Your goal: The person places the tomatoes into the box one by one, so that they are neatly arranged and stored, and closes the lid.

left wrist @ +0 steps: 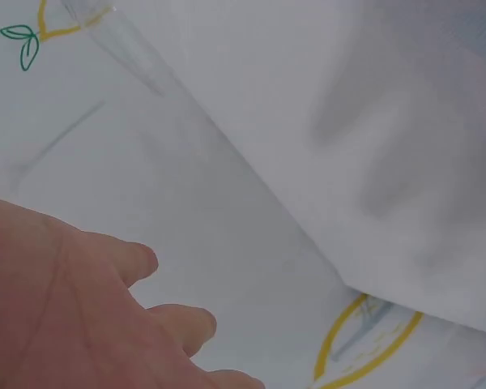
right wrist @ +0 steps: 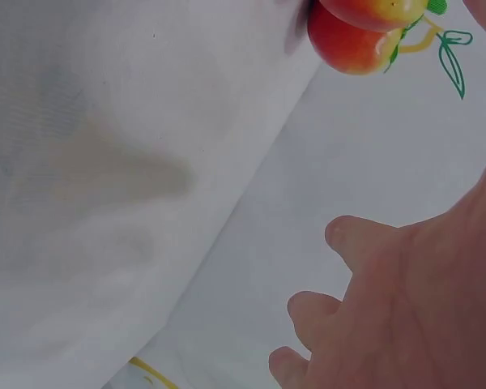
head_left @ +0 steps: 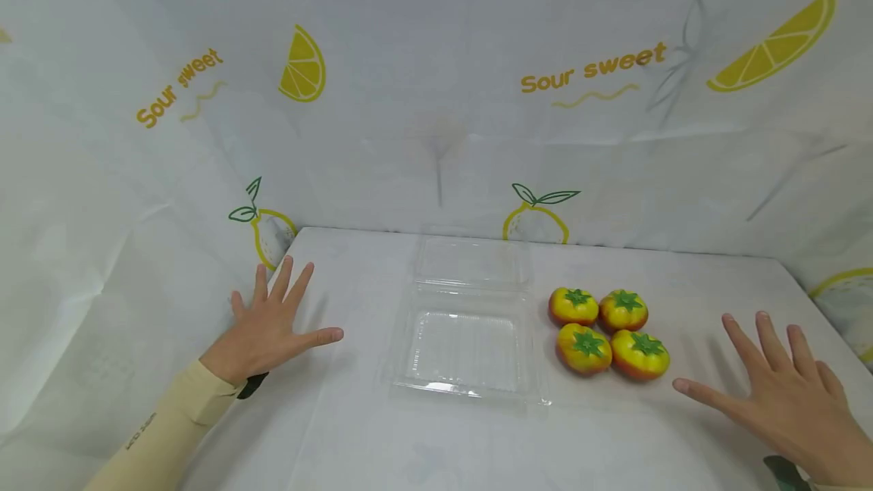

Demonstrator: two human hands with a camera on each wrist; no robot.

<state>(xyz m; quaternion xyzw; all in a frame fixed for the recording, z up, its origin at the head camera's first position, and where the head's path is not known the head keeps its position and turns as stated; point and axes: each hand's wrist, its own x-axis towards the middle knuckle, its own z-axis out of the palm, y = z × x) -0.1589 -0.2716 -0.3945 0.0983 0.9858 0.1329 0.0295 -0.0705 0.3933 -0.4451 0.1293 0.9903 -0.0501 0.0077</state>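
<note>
Several yellow-and-red persimmons [head_left: 588, 349] with green leafy tops sit in a tight cluster on the table, right of centre. Left of them lies a clear plastic clamshell box [head_left: 466, 351], its lid [head_left: 472, 260] folded back toward the wall. My left hand [head_left: 269, 328] is spread above the table's left side, apart from the box and holding nothing. On the right, my other hand [head_left: 784, 392] has its fingers spread too, thumb pointing at the nearest persimmon. Part of the cluster, two red persimmons [right wrist: 352, 40], shows at the top of the right wrist view.
A white cloth with lemon prints covers the table [head_left: 355, 430] and hangs as a wall [head_left: 382, 97] behind it and at both sides. The table's back edge runs just behind the box lid.
</note>
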